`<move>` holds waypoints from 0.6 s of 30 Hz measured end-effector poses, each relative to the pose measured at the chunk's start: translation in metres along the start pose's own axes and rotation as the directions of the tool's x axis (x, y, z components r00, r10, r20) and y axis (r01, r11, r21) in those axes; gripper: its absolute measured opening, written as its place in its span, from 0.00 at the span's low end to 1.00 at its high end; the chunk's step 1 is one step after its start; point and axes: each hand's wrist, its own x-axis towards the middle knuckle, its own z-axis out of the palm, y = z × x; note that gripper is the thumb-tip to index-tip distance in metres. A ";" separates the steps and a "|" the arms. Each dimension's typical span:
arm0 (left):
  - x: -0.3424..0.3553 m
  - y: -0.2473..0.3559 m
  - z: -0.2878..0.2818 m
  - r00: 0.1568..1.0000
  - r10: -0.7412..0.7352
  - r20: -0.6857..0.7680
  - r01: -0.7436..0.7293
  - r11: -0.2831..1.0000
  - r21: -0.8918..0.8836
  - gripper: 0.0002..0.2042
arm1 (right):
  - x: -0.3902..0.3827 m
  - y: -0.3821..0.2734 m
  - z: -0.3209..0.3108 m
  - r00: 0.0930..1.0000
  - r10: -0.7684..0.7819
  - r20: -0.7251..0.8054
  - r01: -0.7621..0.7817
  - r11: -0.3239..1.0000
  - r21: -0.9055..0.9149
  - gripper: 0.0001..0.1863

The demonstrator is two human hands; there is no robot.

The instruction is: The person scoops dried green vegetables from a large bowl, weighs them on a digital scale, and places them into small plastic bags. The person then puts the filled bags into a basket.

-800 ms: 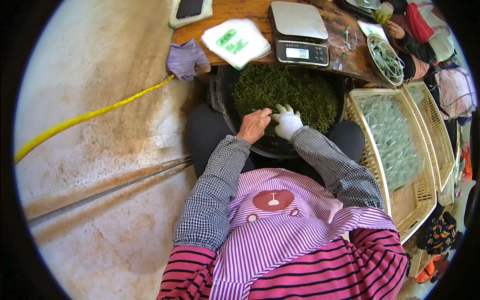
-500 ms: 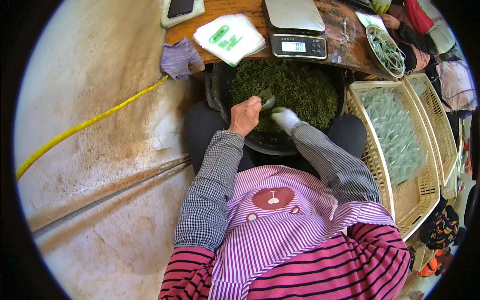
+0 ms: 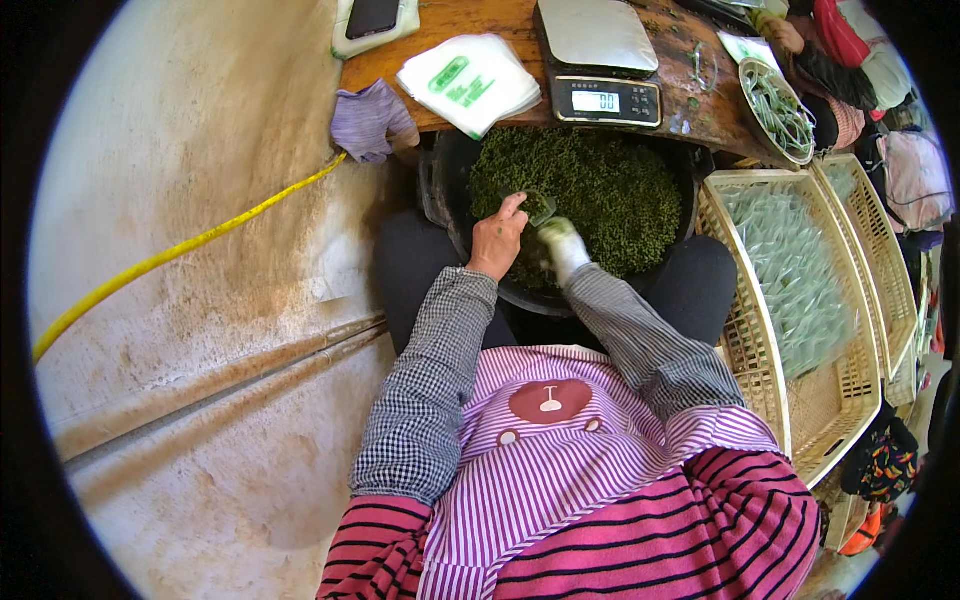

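A black tub (image 3: 432,180) between my knees holds a heap of small green bead-like sprigs (image 3: 610,190). Over its near left part, my bare left hand (image 3: 498,238) pinches the edge of a small clear plastic bag (image 3: 541,208), its mouth partly spread. My right hand (image 3: 563,244), in a whitish glove stained green at the fingers, is right beside the bag, low over the sprigs. Motion blurs its fingers, so whether it holds any sprigs does not show.
Across the tub, a wooden table (image 3: 690,60) bears a digital scale (image 3: 605,98), a stack of printed plastic bags (image 3: 470,85), a phone (image 3: 372,18) and an oval basket (image 3: 778,110). Cream crates (image 3: 830,410) with clear bags stand at right. A yellow hose (image 3: 190,244) lies left. Another person's hand (image 3: 786,36) shows top right.
My gloved right hand has turned and shifted slightly left, its fingers now closer to the bag. My left hand keeps hold of the bag. The whole view has shifted slightly.
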 end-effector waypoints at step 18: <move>0.001 0.010 0.003 0.997 0.047 -0.068 -0.049 0.999 -0.021 0.05 | -0.029 -0.079 0.004 0.904 -0.335 0.266 0.179 -0.269 -0.946 0.19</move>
